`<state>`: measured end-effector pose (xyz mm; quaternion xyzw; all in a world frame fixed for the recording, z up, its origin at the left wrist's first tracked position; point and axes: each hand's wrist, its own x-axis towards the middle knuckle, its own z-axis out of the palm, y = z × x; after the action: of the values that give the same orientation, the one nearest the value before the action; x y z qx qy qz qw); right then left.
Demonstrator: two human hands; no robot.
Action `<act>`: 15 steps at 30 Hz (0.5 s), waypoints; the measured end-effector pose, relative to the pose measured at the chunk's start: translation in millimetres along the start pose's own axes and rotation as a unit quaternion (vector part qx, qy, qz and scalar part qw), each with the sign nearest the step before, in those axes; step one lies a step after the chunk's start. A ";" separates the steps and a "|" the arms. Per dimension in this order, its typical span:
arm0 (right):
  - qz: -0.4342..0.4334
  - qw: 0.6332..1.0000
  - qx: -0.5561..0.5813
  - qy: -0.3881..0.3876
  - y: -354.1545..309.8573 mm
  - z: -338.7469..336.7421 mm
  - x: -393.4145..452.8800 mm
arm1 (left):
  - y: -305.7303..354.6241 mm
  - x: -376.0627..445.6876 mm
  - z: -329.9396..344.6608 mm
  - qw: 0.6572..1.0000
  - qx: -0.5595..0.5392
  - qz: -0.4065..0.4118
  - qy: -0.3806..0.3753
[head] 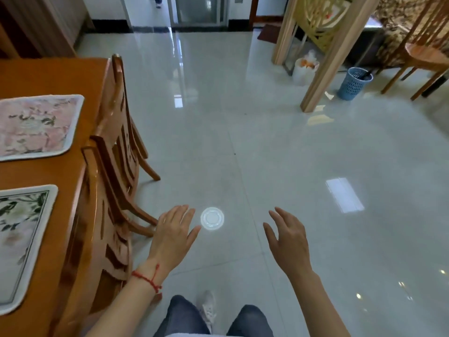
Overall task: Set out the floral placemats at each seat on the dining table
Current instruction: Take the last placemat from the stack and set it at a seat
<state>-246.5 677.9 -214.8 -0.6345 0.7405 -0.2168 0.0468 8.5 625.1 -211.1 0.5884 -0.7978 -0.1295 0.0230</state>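
My left hand point(173, 235), red string bracelet point(147, 279) at wrist, lower centre of frame: fingers spread, palm down, holding nothing. My right hand point(288, 239) beside it, lower centre-right: fingers loosely spread, empty. Both over glossy grey tiled floor point(267, 147). Pink floral rectangular placemat point(36, 126) flat on orange wooden dining table point(48, 76), left edge of frame, well apart from hands. Green-and-white floral placemat point(20, 239) lower left, same table. Two wooden chairs point(114, 166) between table and left hand.
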 end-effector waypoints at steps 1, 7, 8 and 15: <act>0.000 1.000 0.000 -0.006 -2.8 5.8 16.1 | -4.7 14.0 -2.7 1.000 -0.001 0.000 0.003; -0.031 0.999 -0.004 -0.040 -7.5 35.4 109.5 | -27.0 100.4 -12.6 0.999 -0.022 -0.023 0.023; -0.034 0.998 -0.004 -0.044 -4.4 40.8 128.3 | -29.5 118.3 -14.1 0.999 -0.024 -0.027 0.025; -0.072 0.995 -0.010 -0.070 10.5 73.3 275.8 | -48.3 250.6 -29.5 0.997 -0.015 -0.062 0.046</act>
<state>-283.6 395.1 -228.2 -0.7005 0.6897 -0.1671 0.0760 -17.6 369.9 -223.0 0.6414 -0.7561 -0.1150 0.0607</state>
